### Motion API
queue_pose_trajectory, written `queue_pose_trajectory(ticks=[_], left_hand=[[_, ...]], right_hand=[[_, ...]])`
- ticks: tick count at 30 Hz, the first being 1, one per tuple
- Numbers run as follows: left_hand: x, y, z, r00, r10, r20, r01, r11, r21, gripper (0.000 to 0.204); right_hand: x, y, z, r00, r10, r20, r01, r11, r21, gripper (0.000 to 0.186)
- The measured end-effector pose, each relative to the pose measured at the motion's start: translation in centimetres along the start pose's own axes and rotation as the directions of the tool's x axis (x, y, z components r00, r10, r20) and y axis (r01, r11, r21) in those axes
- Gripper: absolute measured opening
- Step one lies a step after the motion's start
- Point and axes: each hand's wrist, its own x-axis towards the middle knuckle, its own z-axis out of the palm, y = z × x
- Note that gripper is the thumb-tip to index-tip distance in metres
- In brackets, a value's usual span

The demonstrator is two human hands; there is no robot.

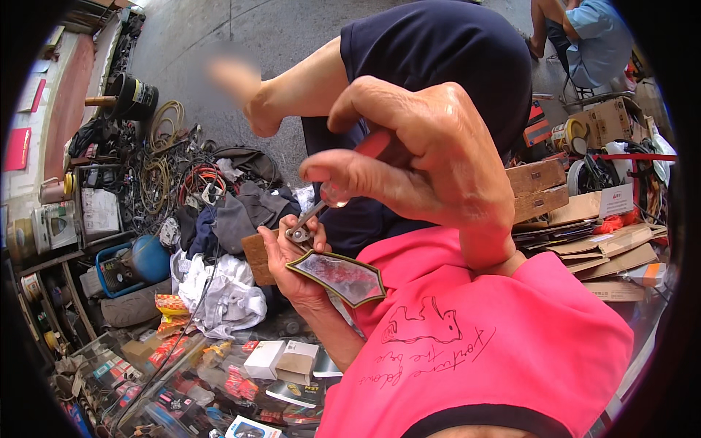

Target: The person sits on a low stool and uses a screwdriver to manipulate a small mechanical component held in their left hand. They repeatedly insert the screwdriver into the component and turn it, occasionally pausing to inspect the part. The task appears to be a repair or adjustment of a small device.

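My right hand (431, 153) is raised large in the middle of the view, its fingers closed round a screwdriver (334, 196) with a clear and red handle. The metal shaft slants down to the left, its tip at a small metal joint (298, 235). This joint sits in the fingers of my left hand (288, 266), which closes round it below. From the joint extends an angular mirror (339, 277) with a dark, yellowish rim, lying over the pink shirt. My right palm and fingers partly hide the screwdriver's handle.
Cardboard pieces (613, 248) and wooden blocks (539, 191) lie at the right. A glass counter with small boxes (281, 361) stands at the lower left. White cloth (219, 292), coiled cables (166, 124) and a black bucket (135, 97) fill the left. Another person (599, 44) sits at the upper right.
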Motion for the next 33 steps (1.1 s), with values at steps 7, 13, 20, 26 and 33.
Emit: queue_pose_trajectory(ticks=[7, 13, 20, 26, 33], left_hand=[[0.0, 0.0, -0.4, 0.999, 0.008, -0.039, -0.007, 1.000, 0.018, 0.051], [0.0, 0.0, -0.3, 0.998, 0.010, -0.059, -0.009, 1.000, 0.022, 0.051], [0.1, -0.1, -0.4, 0.999, 0.012, -0.050, -0.012, 1.000, -0.010, 0.050], [0.4, -0.2, -0.8, 0.999, 0.013, -0.037, -0.013, 1.000, 0.008, 0.048], [0.3, -0.4, -0.5, 1.000, 0.003, -0.031, -0.004, 1.000, -0.012, 0.047]], right_hand=[[-0.1, -0.9, -0.6, 0.989, 0.059, 0.134, -0.078, 0.987, 0.138, 0.039], [-0.2, -0.7, 0.2, 0.996, 0.044, 0.077, -0.048, 0.997, 0.052, 0.035], [0.1, -0.8, -0.1, 0.993, 0.072, 0.098, -0.074, 0.997, 0.021, 0.037], [-0.2, -0.1, 0.2, 0.997, -0.013, 0.072, 0.004, 0.994, 0.112, 0.042], [-0.2, -0.1, 0.3, 0.990, 0.119, 0.082, -0.118, 0.993, -0.011, 0.041]])
